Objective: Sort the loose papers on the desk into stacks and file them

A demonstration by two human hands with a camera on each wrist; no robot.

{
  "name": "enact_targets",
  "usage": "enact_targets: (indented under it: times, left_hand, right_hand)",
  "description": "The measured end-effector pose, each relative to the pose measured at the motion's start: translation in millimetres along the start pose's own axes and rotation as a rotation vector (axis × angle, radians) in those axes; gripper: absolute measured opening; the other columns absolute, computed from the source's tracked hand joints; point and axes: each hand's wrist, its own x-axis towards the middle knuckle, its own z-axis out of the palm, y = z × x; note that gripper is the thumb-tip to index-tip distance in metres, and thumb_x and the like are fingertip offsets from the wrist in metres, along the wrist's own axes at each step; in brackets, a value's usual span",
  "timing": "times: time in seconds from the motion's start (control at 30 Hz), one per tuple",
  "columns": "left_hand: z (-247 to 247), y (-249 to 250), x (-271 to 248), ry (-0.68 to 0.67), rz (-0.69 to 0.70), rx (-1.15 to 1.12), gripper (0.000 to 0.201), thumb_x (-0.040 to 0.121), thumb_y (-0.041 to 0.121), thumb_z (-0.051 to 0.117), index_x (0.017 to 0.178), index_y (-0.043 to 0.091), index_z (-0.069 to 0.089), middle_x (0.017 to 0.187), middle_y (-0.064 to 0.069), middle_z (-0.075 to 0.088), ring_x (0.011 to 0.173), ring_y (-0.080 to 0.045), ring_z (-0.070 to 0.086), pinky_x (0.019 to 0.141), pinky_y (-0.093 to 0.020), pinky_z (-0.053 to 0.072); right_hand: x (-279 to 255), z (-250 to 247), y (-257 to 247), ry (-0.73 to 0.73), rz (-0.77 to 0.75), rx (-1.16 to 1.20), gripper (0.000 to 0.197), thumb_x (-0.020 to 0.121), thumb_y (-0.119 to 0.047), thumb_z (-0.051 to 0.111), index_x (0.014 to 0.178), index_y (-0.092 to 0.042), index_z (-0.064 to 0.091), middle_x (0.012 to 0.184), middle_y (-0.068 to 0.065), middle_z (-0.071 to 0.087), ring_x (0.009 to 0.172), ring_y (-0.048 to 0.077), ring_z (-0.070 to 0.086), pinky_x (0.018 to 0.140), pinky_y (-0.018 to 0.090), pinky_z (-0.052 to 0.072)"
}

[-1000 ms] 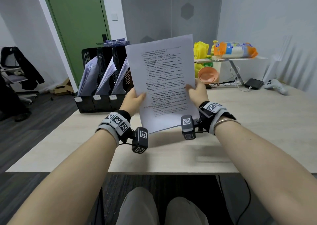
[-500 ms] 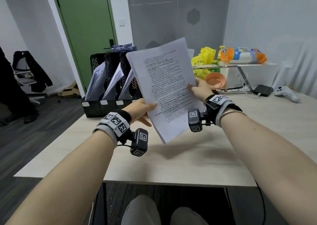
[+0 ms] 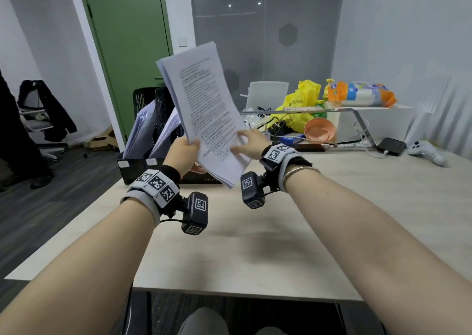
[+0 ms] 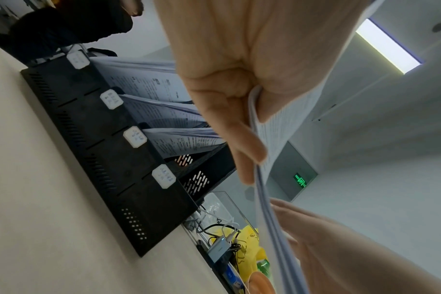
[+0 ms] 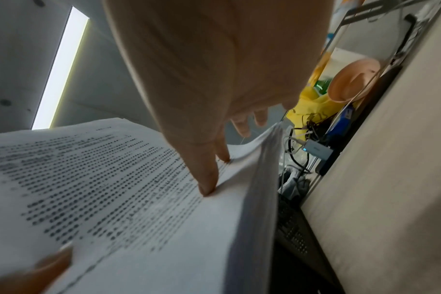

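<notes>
Four slots make up the black file rack [image 3: 132,166] at the far left of the worktop [image 3: 255,245]; three already hold paper, and the rightmost looks empty in the left wrist view. You hold the sheaf of papers [image 3: 207,112] tilted in the air just in front of that rack. Your left hand [image 3: 185,153] grips its lower left edge, fingers [image 4: 249,151] curled round it. Your right hand [image 3: 251,143] lies on the printed face with straight fingers [image 5: 207,179], steadying, not gripping. With only one edge pinched, the sheaf could fan or slip apart as you tip it. Its lower corner could also catch a divider and crumple, or push into papers already filed.
</notes>
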Motion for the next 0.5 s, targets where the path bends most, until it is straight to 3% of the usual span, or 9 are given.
enact_targets:
  times: [0.1,0.23,0.33,0.43,0.5]
  left_hand:
    - [-5.9,1.3,5.6,0.111,0.015,0.072,0.033,0.100,0.016,0.033,0.124,0.002,0.052,0.112,-0.013,0.062,0.096,-0.029,0.064,0.043,-0.025,0.056]
    - [-14.0,6.4,14.1,0.265,0.016,0.181,0.035,0.099,0.017,0.032,0.118,-0.002,0.055,0.117,-0.011,0.060,0.090,-0.029,0.064,0.044,-0.028,0.057]
    - [-17.2,13.7,18.7,0.363,0.030,0.274,0.033,0.098,0.017,0.032,0.110,-0.002,0.056,0.113,-0.015,0.059,0.088,-0.034,0.064,0.060,-0.043,0.060]
    - [-14.4,19.2,26.0,0.420,0.055,0.391,0.030,0.099,0.015,0.032,0.103,-0.001,0.057,0.095,-0.010,0.054,0.078,-0.030,0.058,0.064,-0.036,0.056]
    - [-12.4,19.7,34.3,0.451,0.066,0.440,0.027,0.098,0.016,0.033,0.094,0.004,0.056,0.091,-0.012,0.057,0.075,-0.030,0.057,0.065,-0.035,0.054]
  right_hand:
    - [3.7,9.8,-16.8,-0.101,-0.010,0.008,0.062,0.088,-0.046,0.055,0.141,-0.016,0.041,0.142,0.014,0.044,0.129,0.030,0.043,0.107,0.039,0.036]
    - [3.6,13.6,-41.1,-0.203,-0.057,0.036,0.057,0.096,-0.040,0.045,0.141,-0.005,0.039,0.147,0.014,0.038,0.134,0.028,0.037,0.105,0.030,0.032]
    - [6.2,15.0,-56.0,-0.197,-0.082,0.100,0.052,0.096,-0.035,0.047,0.133,0.002,0.048,0.140,0.019,0.046,0.129,0.030,0.043,0.104,0.034,0.035]
    - [13.3,16.8,-60.7,-0.181,-0.096,0.166,0.050,0.095,-0.033,0.050,0.133,-0.001,0.049,0.139,0.016,0.048,0.127,0.027,0.047,0.103,0.032,0.037]
    - [19.6,19.0,-60.2,-0.167,-0.105,0.237,0.051,0.095,-0.032,0.052,0.137,-0.004,0.046,0.141,0.014,0.047,0.128,0.024,0.047,0.104,0.030,0.036]
